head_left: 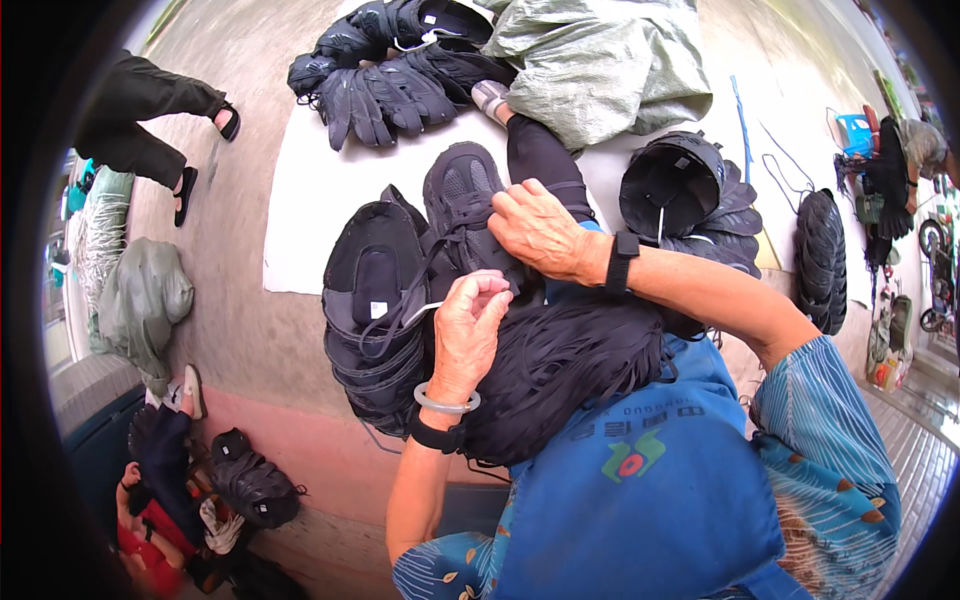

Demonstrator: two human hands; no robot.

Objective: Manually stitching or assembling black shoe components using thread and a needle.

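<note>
A dark grey and black sneaker [463, 190] sits at my lap, its toe pointing away. My right hand [540, 232], a black band at its wrist, is closed over the lacing, fingers pinched on a black shoelace. Nearer me, my left hand [468, 328] has thumb and fingers pinched at the shoe's heel end; what is between them is too small to make out. A thin white strip [422, 313] sticks out beside that hand. Across my lap lies a thick bundle of black laces [565, 365]. Left of the sneaker stands a stack of nested black shoes [375, 290].
More nested shoes lie at the far left [385, 95] and on the right [690, 195], with another row [820, 262] farther right. A grey-green sack [600, 75] stands ahead on the white sheet [300, 215]. A standing person [150, 110] and a seated person in red [150, 540] are at left.
</note>
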